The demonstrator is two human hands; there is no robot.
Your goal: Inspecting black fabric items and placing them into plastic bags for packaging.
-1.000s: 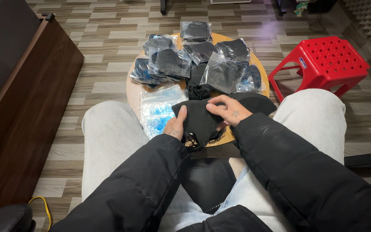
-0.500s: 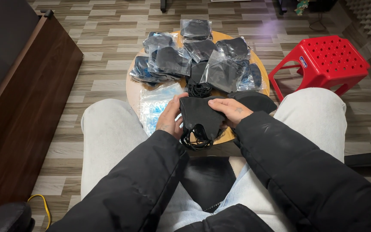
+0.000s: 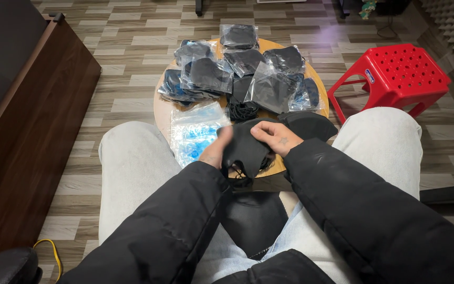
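A black cloth face mask (image 3: 246,149) with dangling ear loops is held between both hands over the near edge of a small round wooden table (image 3: 160,113). My left hand (image 3: 216,150) grips the mask's left side, fingers slightly blurred. My right hand (image 3: 273,138) pinches its upper right edge. Black jacket sleeves cover both arms. Another black mask (image 3: 308,124) lies on the table just right of my right hand.
Several black masks sealed in clear bags (image 3: 206,73) cover the table's far half, with a stack of empty clear bags (image 3: 198,129) at its near left. A red plastic stool (image 3: 395,73) stands to the right, a dark wooden cabinet (image 3: 32,131) to the left.
My left hand has slid up along the mask's left side, and the mask has spread flatter between the hands. My right hand has barely shifted.
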